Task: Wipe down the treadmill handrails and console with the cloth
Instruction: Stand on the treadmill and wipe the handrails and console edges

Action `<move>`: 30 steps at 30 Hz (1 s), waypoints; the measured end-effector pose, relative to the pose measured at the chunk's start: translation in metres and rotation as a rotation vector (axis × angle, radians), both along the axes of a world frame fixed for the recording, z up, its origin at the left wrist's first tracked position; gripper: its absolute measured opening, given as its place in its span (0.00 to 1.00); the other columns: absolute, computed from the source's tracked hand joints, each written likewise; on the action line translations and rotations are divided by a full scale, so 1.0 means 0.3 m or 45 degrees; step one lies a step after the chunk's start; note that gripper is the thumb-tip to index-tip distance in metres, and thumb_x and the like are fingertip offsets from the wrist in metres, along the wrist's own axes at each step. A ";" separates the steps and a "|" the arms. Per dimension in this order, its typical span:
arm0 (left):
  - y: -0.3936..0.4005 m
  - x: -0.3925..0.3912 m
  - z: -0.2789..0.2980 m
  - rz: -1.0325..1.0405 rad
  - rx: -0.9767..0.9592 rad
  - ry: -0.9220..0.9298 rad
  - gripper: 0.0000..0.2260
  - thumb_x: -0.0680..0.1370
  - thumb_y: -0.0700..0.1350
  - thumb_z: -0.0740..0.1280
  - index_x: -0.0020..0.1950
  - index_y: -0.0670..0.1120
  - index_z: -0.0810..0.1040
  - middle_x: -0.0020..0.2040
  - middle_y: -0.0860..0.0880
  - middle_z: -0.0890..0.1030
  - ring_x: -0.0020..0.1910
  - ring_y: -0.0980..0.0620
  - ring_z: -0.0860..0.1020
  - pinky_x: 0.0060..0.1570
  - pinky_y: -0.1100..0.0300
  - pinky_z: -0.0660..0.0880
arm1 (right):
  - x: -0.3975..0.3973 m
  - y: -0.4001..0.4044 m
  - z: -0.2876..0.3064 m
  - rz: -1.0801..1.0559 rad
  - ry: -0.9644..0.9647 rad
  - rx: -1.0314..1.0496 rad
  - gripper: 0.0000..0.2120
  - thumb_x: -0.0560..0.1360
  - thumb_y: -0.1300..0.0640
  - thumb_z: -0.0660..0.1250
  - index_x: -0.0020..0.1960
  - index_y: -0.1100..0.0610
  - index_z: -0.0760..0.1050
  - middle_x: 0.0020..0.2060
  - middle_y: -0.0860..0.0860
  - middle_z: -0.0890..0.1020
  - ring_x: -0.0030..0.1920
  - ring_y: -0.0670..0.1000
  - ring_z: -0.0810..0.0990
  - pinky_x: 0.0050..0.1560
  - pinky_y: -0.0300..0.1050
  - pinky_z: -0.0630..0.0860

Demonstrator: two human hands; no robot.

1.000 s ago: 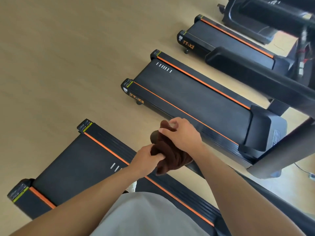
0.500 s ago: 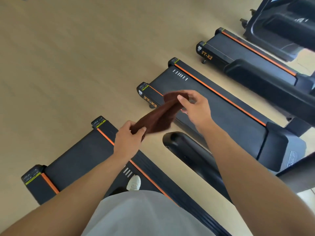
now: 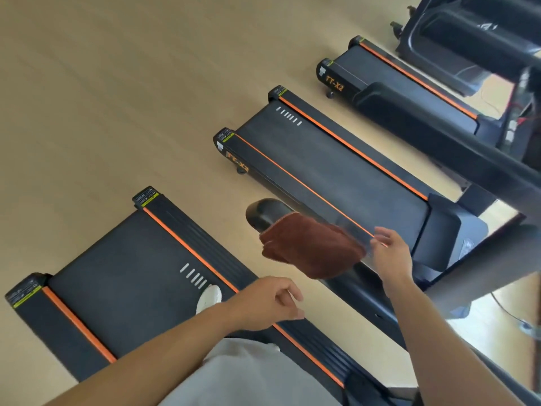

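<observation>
A brown cloth (image 3: 313,249) lies draped over the black handrail (image 3: 260,213) of the treadmill I stand on, just behind the rail's rounded end. My right hand (image 3: 390,253) hovers at the cloth's right edge with its fingers spread; blur hides whether the fingertips touch the fabric. Lower and to the left, my left hand (image 3: 269,303) hangs over the belt's orange side strip with loosely curled fingers and nothing in it. The console is out of view.
My white shoe (image 3: 209,298) stands on the belt (image 3: 126,273) below. Two more treadmills (image 3: 322,168) lie parallel to the right, with another machine (image 3: 456,39) at the top right. A cable (image 3: 509,315) runs over the wooden floor at right.
Both hands held the cloth stretched in the air above the rail; now it rests over the handrail. The left hand has let go and dropped back, and the right hand's fingers have opened.
</observation>
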State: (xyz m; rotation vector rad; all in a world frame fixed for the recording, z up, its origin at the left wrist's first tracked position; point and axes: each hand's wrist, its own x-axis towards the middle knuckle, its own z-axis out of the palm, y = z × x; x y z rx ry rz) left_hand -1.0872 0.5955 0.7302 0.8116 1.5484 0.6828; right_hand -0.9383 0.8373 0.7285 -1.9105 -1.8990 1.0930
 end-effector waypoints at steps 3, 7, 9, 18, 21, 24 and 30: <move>0.005 -0.002 -0.031 0.195 0.030 0.087 0.09 0.76 0.54 0.73 0.53 0.55 0.81 0.47 0.55 0.84 0.49 0.56 0.82 0.57 0.55 0.80 | -0.023 -0.036 0.045 0.193 -0.070 0.000 0.23 0.82 0.43 0.65 0.75 0.48 0.71 0.70 0.47 0.77 0.66 0.52 0.77 0.65 0.47 0.67; 0.025 -0.052 -0.041 0.404 0.069 0.105 0.03 0.78 0.48 0.72 0.51 0.53 0.81 0.47 0.52 0.85 0.49 0.53 0.83 0.59 0.52 0.79 | -0.209 -0.139 0.068 0.819 -0.288 -0.094 0.46 0.70 0.24 0.66 0.81 0.43 0.59 0.76 0.47 0.70 0.75 0.55 0.70 0.74 0.58 0.67; 0.028 -0.086 -0.038 0.534 0.075 0.066 0.02 0.78 0.45 0.72 0.50 0.52 0.82 0.46 0.51 0.86 0.49 0.52 0.84 0.60 0.52 0.79 | -0.303 -0.200 0.029 1.008 -0.607 -0.001 0.52 0.66 0.22 0.67 0.81 0.47 0.57 0.75 0.51 0.71 0.72 0.58 0.72 0.71 0.60 0.69; -0.069 -0.287 -0.064 0.904 0.029 0.111 0.05 0.78 0.39 0.70 0.47 0.49 0.82 0.42 0.47 0.86 0.44 0.51 0.85 0.46 0.64 0.78 | -0.611 -0.228 -0.049 1.226 -0.649 0.378 0.35 0.70 0.32 0.71 0.70 0.48 0.69 0.58 0.48 0.80 0.53 0.54 0.81 0.50 0.51 0.80; -0.094 -0.356 -0.067 0.965 0.015 0.124 0.05 0.79 0.38 0.69 0.47 0.47 0.82 0.41 0.49 0.85 0.44 0.51 0.85 0.40 0.72 0.76 | -0.735 -0.221 -0.063 1.353 -0.763 0.329 0.23 0.74 0.36 0.68 0.61 0.49 0.76 0.48 0.48 0.81 0.45 0.52 0.80 0.46 0.49 0.81; -0.098 -0.430 -0.062 0.923 0.029 0.172 0.04 0.79 0.38 0.70 0.47 0.47 0.82 0.40 0.50 0.85 0.44 0.51 0.85 0.47 0.67 0.80 | -0.832 -0.223 -0.085 1.448 -0.945 0.282 0.14 0.77 0.43 0.66 0.55 0.51 0.78 0.40 0.48 0.80 0.38 0.50 0.78 0.36 0.46 0.74; -0.002 -0.531 -0.066 0.922 0.112 0.269 0.07 0.79 0.39 0.69 0.50 0.51 0.80 0.40 0.50 0.85 0.46 0.49 0.84 0.55 0.58 0.78 | -0.768 -0.266 -0.089 1.376 -0.813 0.500 0.15 0.78 0.45 0.67 0.61 0.51 0.77 0.48 0.50 0.81 0.46 0.54 0.80 0.44 0.49 0.74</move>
